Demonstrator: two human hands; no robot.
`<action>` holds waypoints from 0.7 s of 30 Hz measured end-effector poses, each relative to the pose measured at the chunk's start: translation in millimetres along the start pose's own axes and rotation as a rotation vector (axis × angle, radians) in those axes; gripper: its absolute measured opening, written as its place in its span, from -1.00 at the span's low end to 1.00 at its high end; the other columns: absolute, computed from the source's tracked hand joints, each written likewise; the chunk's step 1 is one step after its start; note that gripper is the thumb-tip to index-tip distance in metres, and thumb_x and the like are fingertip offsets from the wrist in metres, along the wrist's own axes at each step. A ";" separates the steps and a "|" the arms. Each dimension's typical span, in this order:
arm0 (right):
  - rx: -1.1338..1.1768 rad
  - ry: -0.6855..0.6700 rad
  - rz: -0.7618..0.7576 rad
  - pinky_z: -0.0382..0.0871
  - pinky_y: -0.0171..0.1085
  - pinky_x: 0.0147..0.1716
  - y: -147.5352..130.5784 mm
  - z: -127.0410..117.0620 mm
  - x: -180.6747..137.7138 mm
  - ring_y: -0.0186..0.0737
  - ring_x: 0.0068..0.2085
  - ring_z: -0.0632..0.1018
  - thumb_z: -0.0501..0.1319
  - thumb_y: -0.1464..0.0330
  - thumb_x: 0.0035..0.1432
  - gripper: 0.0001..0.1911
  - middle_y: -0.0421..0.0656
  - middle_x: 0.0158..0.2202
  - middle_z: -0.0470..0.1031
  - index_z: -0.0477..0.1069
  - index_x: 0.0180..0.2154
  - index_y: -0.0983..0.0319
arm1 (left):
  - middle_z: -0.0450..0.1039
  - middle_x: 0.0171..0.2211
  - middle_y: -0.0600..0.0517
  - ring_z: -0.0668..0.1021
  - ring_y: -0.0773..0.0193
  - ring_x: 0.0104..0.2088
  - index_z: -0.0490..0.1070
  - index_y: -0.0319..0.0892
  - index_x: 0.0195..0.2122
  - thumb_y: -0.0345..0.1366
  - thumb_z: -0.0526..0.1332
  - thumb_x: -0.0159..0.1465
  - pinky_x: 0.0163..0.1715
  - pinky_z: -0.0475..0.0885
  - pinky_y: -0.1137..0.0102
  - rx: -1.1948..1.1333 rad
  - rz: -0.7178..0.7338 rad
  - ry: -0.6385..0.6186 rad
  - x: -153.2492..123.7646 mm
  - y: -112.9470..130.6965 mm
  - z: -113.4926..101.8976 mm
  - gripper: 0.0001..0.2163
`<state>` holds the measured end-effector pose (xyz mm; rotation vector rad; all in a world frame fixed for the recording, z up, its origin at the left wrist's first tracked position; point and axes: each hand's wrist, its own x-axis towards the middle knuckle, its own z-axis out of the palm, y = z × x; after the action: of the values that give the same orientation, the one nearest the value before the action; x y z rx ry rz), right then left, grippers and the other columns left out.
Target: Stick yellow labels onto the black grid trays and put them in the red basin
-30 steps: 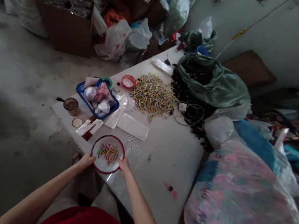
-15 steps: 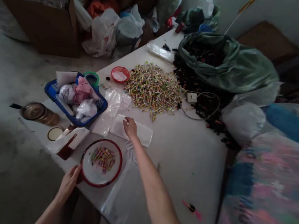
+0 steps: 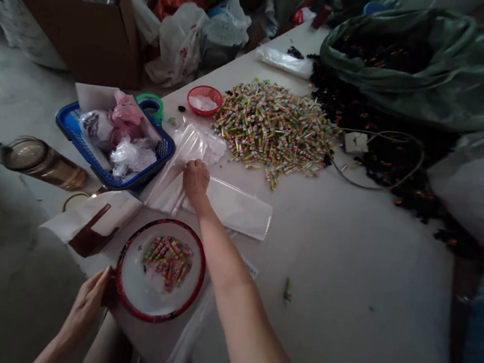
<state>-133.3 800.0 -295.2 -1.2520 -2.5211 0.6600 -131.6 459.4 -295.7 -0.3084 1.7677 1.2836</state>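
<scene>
My left hand (image 3: 85, 302) is at the table's near edge, thumb uppermost, closed at the left side of a red-rimmed round bowl (image 3: 135, 279). A dark red part shows beside its fingertips; the finger undersides are hidden. In the bowl lies a heap of small colourful striped tubes (image 3: 168, 260). My right hand (image 3: 195, 180) reaches past the bowl, its bent fingers closed on a clear plastic bag (image 3: 174, 186) in a stack of such bags. Another flat clear bag stack (image 3: 240, 208) extends to the right under its wrist.
A blue basket (image 3: 70, 130) with wrapped bundles stands left, near a jar (image 3: 51, 165) and a folded white-and-brown packet (image 3: 100, 218). Behind are a small red basket (image 3: 205, 92) and a big pile of striped tubes (image 3: 277, 126). A cable (image 3: 414, 171) and green sack (image 3: 403, 78) lie right.
My right hand has moved left from the flat bag stack onto the neighbouring clear bags. My left hand stays by the bowl. The camera view has shifted closer and downward.
</scene>
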 end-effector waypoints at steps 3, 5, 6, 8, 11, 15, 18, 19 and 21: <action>0.104 -0.001 -0.015 0.23 -0.14 0.00 6.6 -1.0 16.0 -0.07 -0.03 0.43 0.06 0.58 0.16 -0.77 0.03 -0.15 0.47 0.46 -0.27 0.29 | 0.35 -0.70 0.17 0.40 0.38 -0.71 0.39 -0.20 -0.42 0.16 0.40 -0.18 -0.71 0.28 0.53 -0.005 0.003 0.007 4.1 -8.5 -1.0 -0.47; 0.159 0.015 0.013 0.29 -0.18 -0.09 11.7 -7.1 26.1 -0.08 -0.12 0.48 0.10 0.54 0.14 -0.83 0.01 -0.24 0.50 0.47 -0.30 0.32 | 0.39 -0.67 0.15 0.43 0.38 -0.68 0.40 -0.20 -0.37 0.15 0.40 -0.18 -0.70 0.27 0.54 -0.014 0.027 -0.001 4.6 -13.0 -0.5 -0.46; 0.193 0.028 0.031 0.32 -0.21 -0.16 14.2 -12.5 30.3 -0.11 -0.18 0.50 0.09 0.49 0.17 -0.83 -0.02 -0.28 0.51 0.47 -0.30 0.33 | 0.41 -0.65 0.14 0.44 0.37 -0.67 0.41 -0.20 -0.35 0.15 0.40 -0.17 -0.69 0.27 0.55 -0.019 0.050 -0.004 4.0 -14.8 -0.2 -0.45; 0.271 0.065 0.057 0.34 -0.28 -0.26 17.5 -26.5 35.7 -0.18 -0.26 0.52 -0.01 0.40 0.26 -0.71 -0.08 -0.32 0.51 0.46 -0.24 0.34 | 0.45 -0.60 0.10 0.47 0.35 -0.64 0.42 -0.21 -0.31 0.14 0.40 -0.15 -0.68 0.28 0.54 -0.025 0.114 0.003 1.9 -17.5 -0.2 -0.45; 0.343 0.124 0.063 0.35 -0.32 -0.23 13.6 -43.8 33.1 -0.24 -0.21 0.53 -0.08 0.35 0.30 -0.64 -0.11 -0.25 0.53 0.44 -0.13 0.31 | 0.49 -0.57 0.04 0.51 0.29 -0.61 0.43 -0.23 -0.29 0.12 0.37 -0.10 -0.67 0.28 0.52 -0.031 0.199 -0.023 -1.2 -21.0 -3.1 -0.47; 0.336 0.107 0.041 0.30 -0.24 -0.03 -9.1 -32.2 17.0 -0.09 0.01 0.47 0.28 0.31 0.07 -0.60 0.03 -0.04 0.49 0.42 -0.04 0.33 | 0.52 -0.54 0.01 0.54 0.25 -0.56 0.42 -0.23 -0.26 0.13 0.34 -0.02 -0.66 0.28 0.52 -0.012 0.249 -0.195 3.4 -26.2 -11.0 -0.49; 0.329 0.078 0.015 0.24 -0.19 0.06 -26.1 -7.8 9.8 -0.01 0.12 0.39 0.36 0.27 -0.01 -0.41 0.11 0.09 0.39 0.36 0.06 0.34 | 0.51 -0.56 0.01 0.53 0.25 -0.58 0.41 -0.23 -0.26 0.18 0.33 -0.02 -0.67 0.27 0.51 0.019 0.243 -0.301 12.0 -29.0 -13.9 -0.45; 0.329 0.068 0.012 0.23 -0.18 0.06 -30.2 -1.7 9.4 0.02 0.12 0.39 0.35 0.25 0.01 -0.44 0.13 0.08 0.40 0.39 0.04 0.34 | 0.50 -0.58 0.01 0.52 0.26 -0.60 0.41 -0.23 -0.26 0.20 0.33 -0.04 -0.69 0.26 0.51 0.022 0.239 -0.304 14.6 -29.3 -13.6 -0.44; 0.339 0.044 0.023 0.26 -0.19 0.02 -36.0 4.4 10.4 0.04 0.08 0.43 0.33 0.22 0.05 -0.57 0.13 -0.01 0.47 0.48 -0.08 0.35 | 0.49 -0.59 0.02 0.52 0.26 -0.61 0.41 -0.23 -0.25 0.21 0.33 -0.07 -0.71 0.24 0.52 0.016 0.231 -0.298 18.2 -29.4 -11.7 -0.41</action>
<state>-166.1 788.1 -280.8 -1.1592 -2.2410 1.0031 -128.9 442.0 -327.7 0.0975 1.5889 1.3961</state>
